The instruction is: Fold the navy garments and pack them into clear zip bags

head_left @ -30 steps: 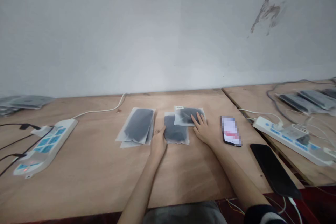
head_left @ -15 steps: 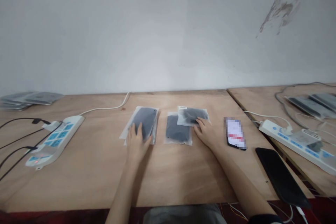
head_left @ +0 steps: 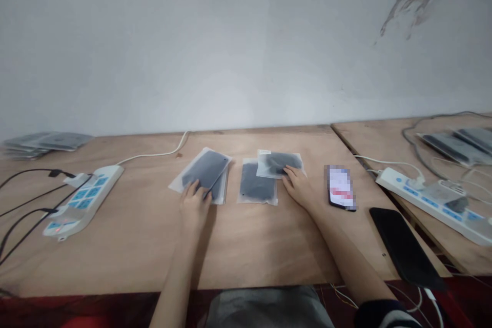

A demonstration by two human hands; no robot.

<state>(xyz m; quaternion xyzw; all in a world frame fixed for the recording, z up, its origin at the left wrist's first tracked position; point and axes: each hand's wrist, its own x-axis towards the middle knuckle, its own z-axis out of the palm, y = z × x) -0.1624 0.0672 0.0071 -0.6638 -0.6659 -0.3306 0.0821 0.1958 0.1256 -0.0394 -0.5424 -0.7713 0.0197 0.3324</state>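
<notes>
My left hand [head_left: 195,207] grips the near end of a frosted plastic bag [head_left: 203,170] with a dark, flat, phone-shaped thing inside. This bag is tilted up a little at its right edge and turned askew over another frosted bag [head_left: 222,192] beneath it. To the right lies a frosted bag [head_left: 257,187] with a similar dark panel, partly covered by a smaller frosted bag [head_left: 274,163] that bears a white label. The fingers of my right hand [head_left: 298,184] rest stretched out on this smaller bag's near right corner, with the thumb apart.
A phone with a lit screen [head_left: 341,187] and a black phone-like slab [head_left: 405,246] lie at right. Power strips stand at left [head_left: 86,200] and right [head_left: 430,205], with cables. More bagged items are stacked far left [head_left: 65,141] and far right [head_left: 449,148]. A wall backs the table.
My left hand has closed on the upper left bag, which has turned and shifted left over the one below. My right hand stays at the labelled bag. The view has shifted slightly.
</notes>
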